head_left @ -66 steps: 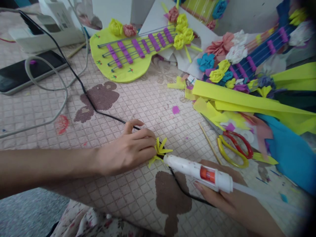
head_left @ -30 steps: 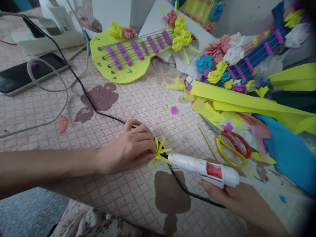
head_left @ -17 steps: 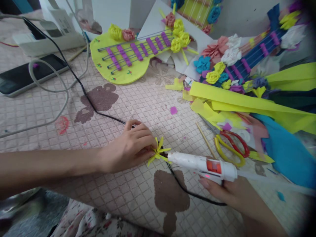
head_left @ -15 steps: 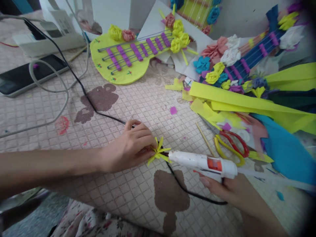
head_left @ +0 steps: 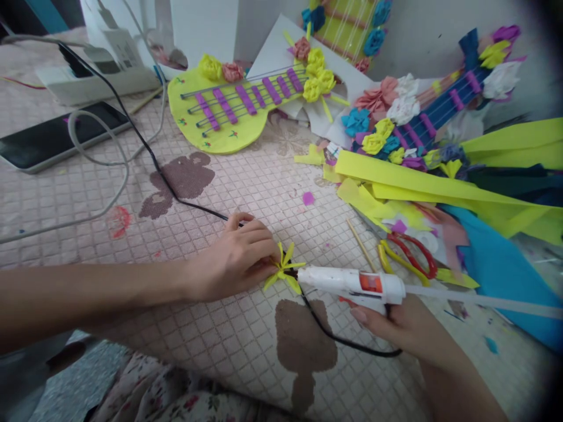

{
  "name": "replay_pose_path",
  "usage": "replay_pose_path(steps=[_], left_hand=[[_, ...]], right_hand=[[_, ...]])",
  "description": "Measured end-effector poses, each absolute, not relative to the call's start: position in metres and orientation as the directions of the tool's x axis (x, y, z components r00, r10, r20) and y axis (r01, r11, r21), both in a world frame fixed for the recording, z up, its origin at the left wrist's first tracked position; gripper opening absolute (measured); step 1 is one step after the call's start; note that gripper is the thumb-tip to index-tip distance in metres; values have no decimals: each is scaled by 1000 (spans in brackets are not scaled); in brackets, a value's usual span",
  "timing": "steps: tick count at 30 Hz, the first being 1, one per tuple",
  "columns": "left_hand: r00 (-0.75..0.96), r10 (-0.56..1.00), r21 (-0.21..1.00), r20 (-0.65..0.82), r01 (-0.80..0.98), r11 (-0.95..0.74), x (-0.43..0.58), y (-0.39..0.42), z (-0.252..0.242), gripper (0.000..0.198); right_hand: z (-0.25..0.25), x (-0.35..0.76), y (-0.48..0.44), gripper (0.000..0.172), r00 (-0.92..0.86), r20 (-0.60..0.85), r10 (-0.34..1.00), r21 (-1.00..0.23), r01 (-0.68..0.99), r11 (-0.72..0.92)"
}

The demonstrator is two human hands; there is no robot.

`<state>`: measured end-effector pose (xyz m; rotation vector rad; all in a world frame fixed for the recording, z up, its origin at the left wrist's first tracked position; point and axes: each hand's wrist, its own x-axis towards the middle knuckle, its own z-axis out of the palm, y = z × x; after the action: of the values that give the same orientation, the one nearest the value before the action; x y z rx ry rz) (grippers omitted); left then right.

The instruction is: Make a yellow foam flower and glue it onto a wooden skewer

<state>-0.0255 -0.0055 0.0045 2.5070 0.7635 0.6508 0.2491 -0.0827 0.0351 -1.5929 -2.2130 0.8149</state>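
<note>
While a spiky yellow paper flower [head_left: 282, 272] is pinched in the grip of the left hand [head_left: 240, 258] over the lattice-clothed worktop [head_left: 264, 187], a white plastic glue gun [head_left: 328, 279] is grasped by the right hand [head_left: 402, 328], dark nozzle [head_left: 291, 273] at the petals; gluing is apparently under way, steadiness called for next.

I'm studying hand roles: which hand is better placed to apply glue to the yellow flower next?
Probably the right hand: it holds the glue gun, with the nozzle at the yellow flower. The left hand seems occupied, its fingertips holding the flower.
</note>
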Motion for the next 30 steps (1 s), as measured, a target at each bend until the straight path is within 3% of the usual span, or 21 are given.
replay_pose_path(steps=[8,11,15,18,21,25,30], left_hand=[[737,603,521,305,401,-753,-25,-5,4,16],[736,603,526,307,396,-752,-25,-5,5,16],[736,599,542,315,379,-750,-26,-5,4,16],[734,600,547,320,374,-749,-27,-6,3,16],[742,592,549,314,367,-751,-28,-7,3,15],[735,587,540,339,358,-761,-27,-8,2,14],[725,578,526,375,347,-777,-27,-8,2,15]], right_hand=[[39,261,-82,14,-312,-78,947,-555,803,218],[33,277,-82,17,-279,-98,955,-650,745,151],[22,285,-77,27,-266,-130,955,-870,493,19],[18,279,-72,34,-143,-120,982,-916,399,-54],[19,270,-63,37,21,-74,997,-884,461,-75],[26,257,-42,41,173,-22,985,-732,668,-134],[29,244,10,37,120,181,976,-557,831,1]])
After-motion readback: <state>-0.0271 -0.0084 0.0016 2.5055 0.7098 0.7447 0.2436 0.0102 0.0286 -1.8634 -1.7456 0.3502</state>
